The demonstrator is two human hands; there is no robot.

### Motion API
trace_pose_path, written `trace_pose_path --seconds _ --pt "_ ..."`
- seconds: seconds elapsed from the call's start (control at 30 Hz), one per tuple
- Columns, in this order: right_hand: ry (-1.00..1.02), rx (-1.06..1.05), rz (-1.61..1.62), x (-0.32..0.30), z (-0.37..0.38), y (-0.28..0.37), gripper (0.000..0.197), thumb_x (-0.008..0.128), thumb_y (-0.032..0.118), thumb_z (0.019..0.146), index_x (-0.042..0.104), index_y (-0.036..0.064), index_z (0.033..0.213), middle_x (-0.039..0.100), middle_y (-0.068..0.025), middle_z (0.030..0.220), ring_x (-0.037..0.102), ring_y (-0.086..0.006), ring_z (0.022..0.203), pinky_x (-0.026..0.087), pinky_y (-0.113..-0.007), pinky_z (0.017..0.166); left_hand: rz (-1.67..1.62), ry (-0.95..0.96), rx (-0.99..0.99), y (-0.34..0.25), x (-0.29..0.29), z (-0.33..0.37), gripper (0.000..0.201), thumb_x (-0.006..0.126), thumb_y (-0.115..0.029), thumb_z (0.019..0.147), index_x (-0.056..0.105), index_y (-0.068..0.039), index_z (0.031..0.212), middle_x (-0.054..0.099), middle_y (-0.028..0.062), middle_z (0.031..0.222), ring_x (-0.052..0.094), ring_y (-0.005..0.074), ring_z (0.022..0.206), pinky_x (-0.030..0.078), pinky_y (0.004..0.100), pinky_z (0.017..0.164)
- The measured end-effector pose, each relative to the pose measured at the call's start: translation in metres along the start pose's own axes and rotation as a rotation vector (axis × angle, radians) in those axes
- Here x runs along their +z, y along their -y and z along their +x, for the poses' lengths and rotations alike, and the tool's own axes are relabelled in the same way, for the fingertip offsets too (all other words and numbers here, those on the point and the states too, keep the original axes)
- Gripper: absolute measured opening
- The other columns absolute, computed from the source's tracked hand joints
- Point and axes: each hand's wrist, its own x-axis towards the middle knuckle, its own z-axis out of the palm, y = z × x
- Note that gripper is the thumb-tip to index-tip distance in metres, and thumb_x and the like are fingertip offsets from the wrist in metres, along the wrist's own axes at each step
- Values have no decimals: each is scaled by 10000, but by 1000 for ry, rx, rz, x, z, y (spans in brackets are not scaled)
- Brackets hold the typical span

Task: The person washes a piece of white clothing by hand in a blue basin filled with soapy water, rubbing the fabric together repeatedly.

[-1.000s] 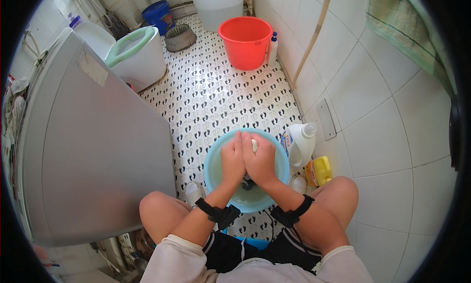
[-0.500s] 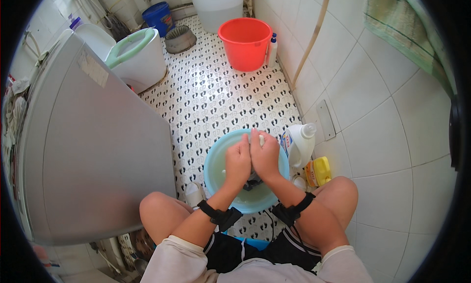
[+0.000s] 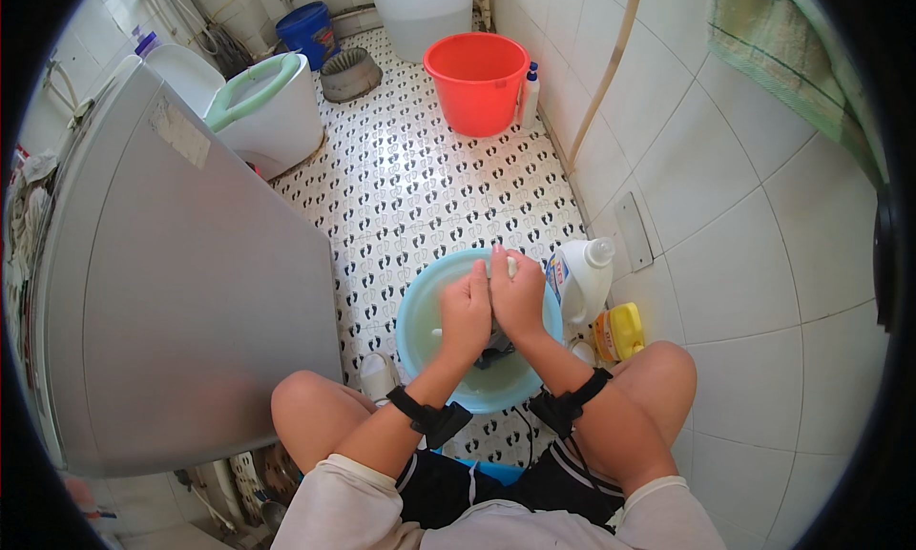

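Note:
A light blue basin of cloudy water stands on the floor between my knees. Over it my left hand and my right hand are closed and pressed side by side. A small white piece shows by the fingers of my right hand; its kind is unclear. Dark grey wet material, which looks like cloth, hangs below my hands into the water. My wrists and fingers hide most of it. Another small white bit shows beside my left hand.
Right of the basin stand a white detergent jug and a yellow bottle, close to the tiled wall. A grey cabinet-like appliance bounds the left. Farther off are a red bucket, a toilet and a blue bucket.
Both hands have shifted very slightly over the basin, still pressed together. The white piece by my right hand shows a little more. Nothing was let go.

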Motion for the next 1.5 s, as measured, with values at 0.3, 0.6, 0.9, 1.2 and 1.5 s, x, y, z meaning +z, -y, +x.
trace_pose_path --seconds 0.3,0.6,0.9,1.2,1.5 --pt "36 -15 24 0 -4 -3 345 560 266 927 639 -38 784 595 -255 664 609 -406 629 447 -454 586 -16 5 -55 -3 -4 2 515 436 -348 1030 576 -10 667 525 -21 598 425 42 556 337 250 487" --pt "-40 -66 23 3 1 -17 380 548 264 936 603 -45 723 559 -234 601 564 -342 532 420 -443 549 39 18 32 -12 1 -5 503 439 -320 1028 558 22 679 482 -22 575 398 50 555 326 272 483" --pt "-8 8 10 0 -3 -4 368 551 257 936 583 -37 717 560 -237 612 589 -364 573 425 -440 556 53 0 14 -8 -1 -2 502 442 -324 1026 540 7 662 479 -25 562 391 44 542 325 263 477" --pt "23 -39 -27 -4 -2 -3 338 545 230 948 589 -40 749 567 -157 597 473 -158 543 422 -345 542 38 23 -14 -3 -2 -2 499 440 -325 1027 543 -1 661 497 -25 581 397 42 546 332 256 481" --pt "7 -27 27 0 -6 -6 349 547 249 943 604 -40 757 565 -193 614 534 -261 568 431 -398 559 60 13 -5 -9 -2 -3 518 438 -331 1026 528 8 646 491 -26 569 421 51 549 340 270 485"
